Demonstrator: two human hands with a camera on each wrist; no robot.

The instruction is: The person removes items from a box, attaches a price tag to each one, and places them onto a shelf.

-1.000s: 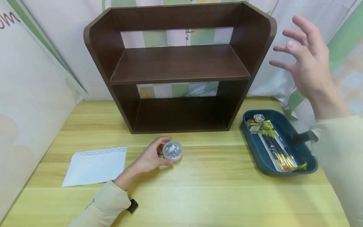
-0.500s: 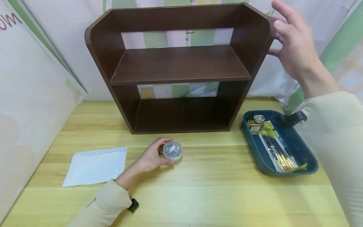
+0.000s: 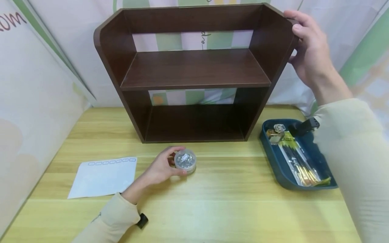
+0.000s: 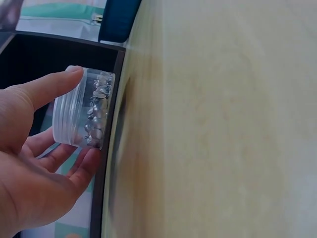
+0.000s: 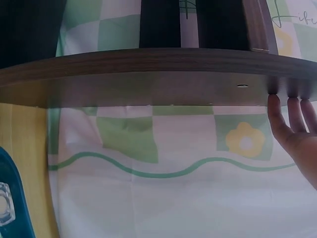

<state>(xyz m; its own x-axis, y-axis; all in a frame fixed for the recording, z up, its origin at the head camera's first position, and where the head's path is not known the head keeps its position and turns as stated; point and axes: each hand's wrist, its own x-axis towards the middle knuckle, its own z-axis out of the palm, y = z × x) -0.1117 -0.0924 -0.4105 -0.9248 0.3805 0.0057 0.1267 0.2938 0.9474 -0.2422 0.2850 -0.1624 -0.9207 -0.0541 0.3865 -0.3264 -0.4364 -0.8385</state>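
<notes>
My left hand (image 3: 161,168) grips a round clear plastic box (image 3: 185,161) over the table, just in front of the brown shelf. Small silver metal pieces (image 4: 97,109) with rounded heads show through its wall in the left wrist view. The thumb and fingers sit on opposite sides of the box. Up at the right, my right hand (image 3: 313,50) is at the upper corner of the two-tier brown shelf (image 3: 194,69). In the right wrist view its fairly straight fingers (image 5: 280,121) touch the outer face of the side panel (image 5: 173,87); the thumb is hidden there.
A dark blue tray (image 3: 273,168) stands at the right, holding a pack of brushes (image 3: 299,162) and a small gold bottle (image 3: 275,136) with a clear cap. A white sheet of paper (image 3: 101,179) lies at the left. Patterned curtains (image 3: 60,20) hang behind the shelf.
The right hand has moved left from the air onto the upper right corner of the shelf. The left hand keeps holding the round box in about the same place.
</notes>
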